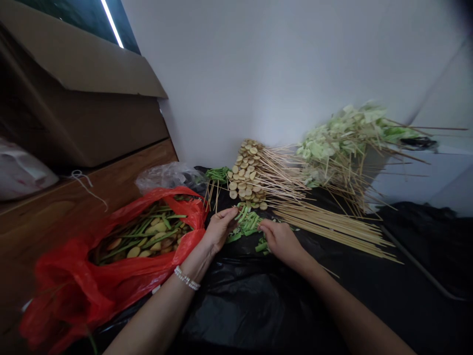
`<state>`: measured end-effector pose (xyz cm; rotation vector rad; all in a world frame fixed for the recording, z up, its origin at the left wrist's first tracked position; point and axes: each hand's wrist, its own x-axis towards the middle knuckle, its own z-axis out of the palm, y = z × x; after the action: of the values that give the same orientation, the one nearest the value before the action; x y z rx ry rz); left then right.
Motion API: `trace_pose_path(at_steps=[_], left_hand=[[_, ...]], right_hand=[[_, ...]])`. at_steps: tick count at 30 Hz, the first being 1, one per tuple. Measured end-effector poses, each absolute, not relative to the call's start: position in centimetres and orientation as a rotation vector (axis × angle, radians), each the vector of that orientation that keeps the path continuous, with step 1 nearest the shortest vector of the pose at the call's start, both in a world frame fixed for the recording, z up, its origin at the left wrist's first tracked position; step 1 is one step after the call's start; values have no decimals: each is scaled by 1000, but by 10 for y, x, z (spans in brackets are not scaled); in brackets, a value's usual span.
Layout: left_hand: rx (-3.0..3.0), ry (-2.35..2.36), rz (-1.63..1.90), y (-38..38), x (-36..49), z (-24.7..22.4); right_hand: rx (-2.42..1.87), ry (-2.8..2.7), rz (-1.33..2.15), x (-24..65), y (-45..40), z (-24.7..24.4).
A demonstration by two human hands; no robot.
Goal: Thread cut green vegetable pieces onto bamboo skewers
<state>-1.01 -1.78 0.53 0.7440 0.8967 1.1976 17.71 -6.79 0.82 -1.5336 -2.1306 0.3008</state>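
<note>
green pieces [251, 220]: loose heap on black plastic sheet [240, 301], between the two hands; mixed directions, no single long axis.
left hand [219, 228]: at heap's left edge, fingertips pinched on one of the green pieces; forearm slanting in from lower left.
right hand [284, 242]: at heap's right edge, back upward, fingers curled; cannot tell whether grip holds anything.
nearer hand: neither clearly.
bare skewers [338, 230]: beyond right hand, long axis running off rightward.
potato skewers [244, 172]: just behind heap.

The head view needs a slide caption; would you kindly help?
Left hand and right hand at cut green vegetables, near skewered slices and a red bag.
</note>
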Motion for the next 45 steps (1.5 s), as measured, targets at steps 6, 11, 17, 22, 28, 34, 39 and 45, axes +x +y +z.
trace_pose_path(at_steps=[6,11,17,22,28,34,39,45], left_hand=[[840,936,1174,-19,-9,5],[1187,1002,1147,-16,-16,11],[1903,1263,810,-13,-30,8],[2108,1298,633,-12,-40,5],[2171,1301,603,-18,-40,8],[2001,1151,764,-19,-33,15],[1545,1046,983,-18,-25,19],[871,864,1013,-17,-23,15]], right_hand=[[-1580,-2151,208,176,-71,13],[-1609,-2093,74,181,-70,19],[-1656,-2003,16,188,-65,19],[-1629,-2035,9,184,-68,20],[-1634,-2053,22,183,-70,22],[-1594,-2017,45,184,-70,21],[-1538,-1985,47,184,-69,20],[-1539,-1982,83,183,-70,20]])
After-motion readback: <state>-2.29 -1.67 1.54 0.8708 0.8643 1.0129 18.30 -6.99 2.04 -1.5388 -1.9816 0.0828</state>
